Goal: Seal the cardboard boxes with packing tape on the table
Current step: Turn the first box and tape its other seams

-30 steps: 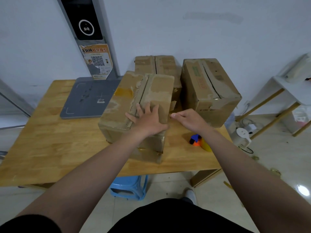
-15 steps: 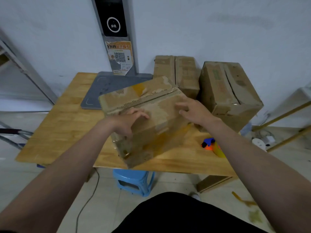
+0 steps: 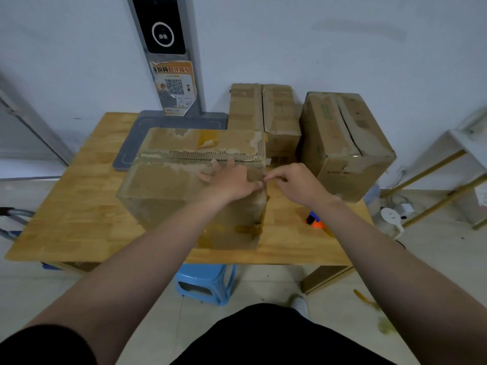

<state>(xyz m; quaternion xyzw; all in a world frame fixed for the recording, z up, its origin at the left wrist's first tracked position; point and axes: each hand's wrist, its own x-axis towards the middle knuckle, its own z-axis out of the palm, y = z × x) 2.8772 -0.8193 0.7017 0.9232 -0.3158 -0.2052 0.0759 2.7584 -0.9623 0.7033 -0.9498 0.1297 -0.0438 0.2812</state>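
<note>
Cardboard box (image 3: 179,185), the nearest of three, sits at the centre of the frame on a wooden table (image 3: 66,206) of pale jointed planks, its long side running across the view. Its paper skin is scuffed and torn along the top seam, baring corrugated ribs. Scraps of yellowish tape cling to the lid and to the lower front corner.

Behind its left end lies a flat grey platform (image 3: 131,148) with rounded corners, partly hidden by the box. A grey post (image 3: 196,75) rises from it, carrying a glossy black panel (image 3: 160,25) and a peeling orange-and-white QR sticker (image 3: 175,88). Below the table's near edge stands a blue plastic stool (image 3: 208,283).

The left hand (image 3: 232,180) lies flat on the box top near its right end, fingers straight and spread. The right hand (image 3: 297,185) is curled, thumb and forefinger tips meeting at the box's upper right edge. Whether they pinch anything cannot be told.

Further back stand a narrow worn box (image 3: 263,111) and, to the right, a bulkier creased box (image 3: 342,138). A small blue-and-orange object (image 3: 313,221) peeks from behind the right forearm. A white shelf (image 3: 461,143) on wooden legs fills the right edge.
</note>
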